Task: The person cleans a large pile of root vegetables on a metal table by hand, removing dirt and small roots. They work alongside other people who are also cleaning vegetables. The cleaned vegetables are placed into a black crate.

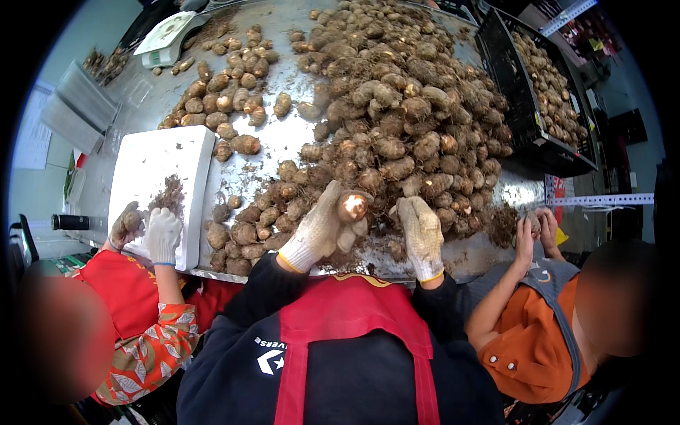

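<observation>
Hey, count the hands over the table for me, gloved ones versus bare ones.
Gloved hands: 4 (left hand holding a root, right hand, co-worker's gloved pair)
Bare hands: 2
Total: 6

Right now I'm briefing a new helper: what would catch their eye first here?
A huge heap of brown, hairy taro roots covers the metal table. At its near edge, the gloved left hand holds one trimmed root, the gloved right hand beside it. A white cutting board lies left.
</observation>
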`<state>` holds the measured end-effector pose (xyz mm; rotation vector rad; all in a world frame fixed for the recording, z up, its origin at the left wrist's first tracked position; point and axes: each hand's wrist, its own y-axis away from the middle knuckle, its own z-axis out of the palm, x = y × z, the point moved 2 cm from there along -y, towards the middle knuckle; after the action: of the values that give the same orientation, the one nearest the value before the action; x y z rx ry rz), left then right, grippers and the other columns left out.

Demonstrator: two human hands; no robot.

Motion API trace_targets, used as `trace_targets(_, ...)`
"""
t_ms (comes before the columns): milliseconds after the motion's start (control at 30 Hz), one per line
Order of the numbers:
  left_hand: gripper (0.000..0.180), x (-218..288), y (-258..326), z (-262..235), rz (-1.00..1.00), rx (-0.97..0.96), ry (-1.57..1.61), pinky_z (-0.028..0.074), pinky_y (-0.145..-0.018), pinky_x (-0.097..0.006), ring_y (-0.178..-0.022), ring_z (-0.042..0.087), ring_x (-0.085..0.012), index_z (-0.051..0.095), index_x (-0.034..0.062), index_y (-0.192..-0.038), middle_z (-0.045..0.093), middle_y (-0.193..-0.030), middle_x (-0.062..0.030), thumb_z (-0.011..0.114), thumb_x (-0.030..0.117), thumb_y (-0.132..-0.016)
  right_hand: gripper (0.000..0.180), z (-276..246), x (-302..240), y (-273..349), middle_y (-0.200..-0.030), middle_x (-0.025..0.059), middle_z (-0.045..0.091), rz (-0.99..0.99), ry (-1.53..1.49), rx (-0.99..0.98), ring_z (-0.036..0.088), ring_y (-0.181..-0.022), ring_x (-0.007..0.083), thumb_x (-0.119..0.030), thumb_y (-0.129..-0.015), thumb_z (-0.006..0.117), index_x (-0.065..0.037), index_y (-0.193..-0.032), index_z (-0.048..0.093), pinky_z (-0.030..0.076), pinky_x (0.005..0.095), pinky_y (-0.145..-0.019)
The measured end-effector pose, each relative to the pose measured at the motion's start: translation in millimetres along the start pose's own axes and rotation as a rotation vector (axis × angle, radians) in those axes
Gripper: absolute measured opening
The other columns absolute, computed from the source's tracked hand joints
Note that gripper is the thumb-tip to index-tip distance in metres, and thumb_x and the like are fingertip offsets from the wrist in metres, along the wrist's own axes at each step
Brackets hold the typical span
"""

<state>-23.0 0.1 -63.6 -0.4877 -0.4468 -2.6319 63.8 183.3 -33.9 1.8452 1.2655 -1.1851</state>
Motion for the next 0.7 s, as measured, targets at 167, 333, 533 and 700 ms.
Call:
trace_targets(167, 0.051, 2, 2, 18, 0.126, 0.146, 0.053, 0.056, -0.076, -0.035, -0.087, 0.067, -0.0228, 0.044, -0.0023, -0.137, 0.065, -0.114, -0.0169, 0.04, 0.036, -0.104, 0.02, 9, -1, 11, -0.099, 0.0115, 0.067, 0.146, -0.059, -0.017, 0.065, -0.09, 0.0199, -0.015, -0.094, 0.061, -0.002, -0.109, 0.066, 0.051, 0.0315, -0.08)
trace_targets(333, 0.047, 15, 12, 12, 0.081, 0.1, -0.029, 0.053, -0.076, -0.03, -0.095, 0.065, -0.0196, 0.044, 0.0007, -0.14, 0.064, -0.117, -0.0119, 0.051, 0.025, -0.1, 0.02, 9, -12, 11, -0.104, 0.0106, 0.067, 0.124, -0.049, -0.026, 0.064, -0.094, 0.0175, -0.011, -0.094, 0.061, -0.002, -0.11, 0.066, 0.05, 0.0297, -0.082)
trace_targets(533, 0.06, 23, 12, 36, 0.28, 0.37, -0.782, 0.054, -0.084, -0.034, -0.1, 0.064, -0.0199, 0.044, 0.0001, -0.139, 0.062, -0.117, -0.01, 0.069, 0.021, -0.088, 0.024, 13, -13, 9, -0.111, 0.0083, 0.065, 0.126, -0.226, -0.037, 0.061, -0.1, 0.0139, -0.009, -0.096, 0.058, 0.0, -0.117, 0.062, 0.049, 0.0276, -0.087)
trace_targets(700, 0.063, 20, 19, 39, 0.374, 0.432, -1.244, 0.052, -0.086, -0.03, -0.101, 0.064, -0.0172, 0.049, 0.0019, -0.135, 0.061, -0.116, -0.0119, 0.075, 0.02, -0.081, 0.029, 12, -35, 9, -0.114, 0.008, 0.064, 0.174, -0.311, -0.096, 0.059, -0.106, 0.0127, -0.01, -0.097, 0.057, 0.001, -0.123, 0.058, 0.046, 0.0266, -0.093)
